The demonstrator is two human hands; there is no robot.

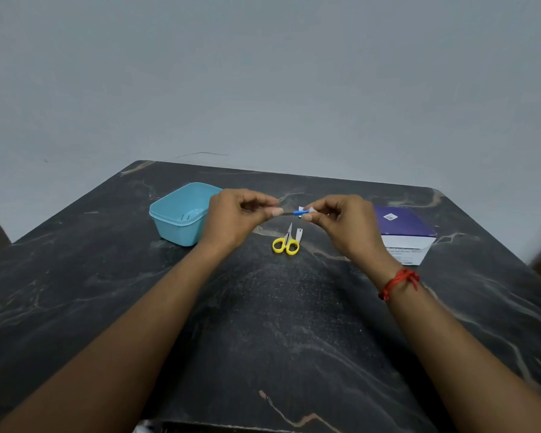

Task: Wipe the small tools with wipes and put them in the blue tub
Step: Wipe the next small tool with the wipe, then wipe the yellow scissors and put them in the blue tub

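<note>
Above the dark marble table, my left hand pinches one end of a small thin tool with a blue middle. My right hand pinches a small white wipe around the tool's other end. Below the hands lie yellow-handled scissors and, touching them on the right, a small metal nail clipper. The blue tub stands to the left, just behind my left hand, with something pale lying in its bottom.
A purple and white box stands at the right, behind my right wrist. A small white scrap lies on the table beyond the tool. The table's far edge meets a grey wall.
</note>
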